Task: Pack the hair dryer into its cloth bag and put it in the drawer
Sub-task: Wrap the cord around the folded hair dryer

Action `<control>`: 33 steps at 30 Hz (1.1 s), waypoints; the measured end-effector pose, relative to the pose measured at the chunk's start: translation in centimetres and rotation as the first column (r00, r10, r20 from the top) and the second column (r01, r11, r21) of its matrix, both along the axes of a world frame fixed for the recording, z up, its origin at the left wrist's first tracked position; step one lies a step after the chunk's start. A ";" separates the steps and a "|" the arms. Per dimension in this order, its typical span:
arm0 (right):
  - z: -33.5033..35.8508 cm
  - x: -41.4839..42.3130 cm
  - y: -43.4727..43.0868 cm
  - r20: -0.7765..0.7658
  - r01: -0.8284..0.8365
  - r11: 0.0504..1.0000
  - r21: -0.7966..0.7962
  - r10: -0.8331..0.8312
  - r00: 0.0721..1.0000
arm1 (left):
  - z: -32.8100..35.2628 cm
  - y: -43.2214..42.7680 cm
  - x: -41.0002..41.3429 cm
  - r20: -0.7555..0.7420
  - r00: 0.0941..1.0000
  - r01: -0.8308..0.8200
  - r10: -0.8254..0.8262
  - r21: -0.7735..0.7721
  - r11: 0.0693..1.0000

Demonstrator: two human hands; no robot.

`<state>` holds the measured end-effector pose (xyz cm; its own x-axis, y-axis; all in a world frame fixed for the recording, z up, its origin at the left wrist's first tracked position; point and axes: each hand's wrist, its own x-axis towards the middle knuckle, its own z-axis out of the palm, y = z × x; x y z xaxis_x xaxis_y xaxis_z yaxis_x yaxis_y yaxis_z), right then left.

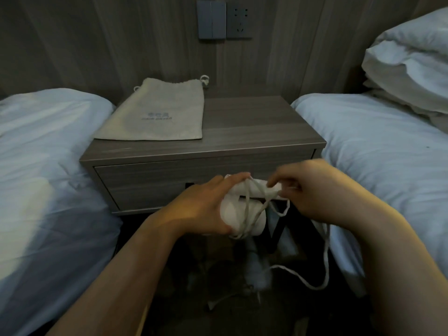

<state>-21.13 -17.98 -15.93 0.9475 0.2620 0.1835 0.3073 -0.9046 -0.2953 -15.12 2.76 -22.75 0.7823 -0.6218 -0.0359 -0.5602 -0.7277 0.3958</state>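
I hold a white folded hair dryer point(252, 214) in front of the nightstand, with its white cord point(249, 204) looped around the body. My left hand point(206, 207) grips the dryer from the left. My right hand point(312, 190) pinches the cord at the dryer's top right. A long loop of cord point(326, 258) hangs down to the floor on the right. The grey cloth bag point(157, 112) lies flat and empty on the left of the nightstand top point(254, 122). The drawer point(150, 183) below it is closed.
White-sheeted beds flank the nightstand on the left point(43, 166) and right point(378, 154), with stacked pillows point(412, 66) at the right. A switch and wall socket point(224, 19) sit above. The dim floor below holds the plug point(213, 304) and dark table legs.
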 end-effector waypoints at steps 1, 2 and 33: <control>-0.2 0.4 -0.3 0.081 0.058 0.998 0.034 -0.061 0.995 | -0.1 -0.2 -0.1 -0.015 1.000 0.011 -0.011 0.007 1.000; -0.3 0.7 -0.7 0.131 0.133 0.989 0.071 -0.142 0.981 | -0.2 -0.3 -0.2 -0.021 0.999 0.024 -0.024 0.017 1.000; -6.2 5.7 -4.7 -0.418 0.254 0.811 0.528 -0.012 0.908 | -0.5 -1.2 -1.4 -0.352 0.906 0.113 -0.234 -0.332 0.937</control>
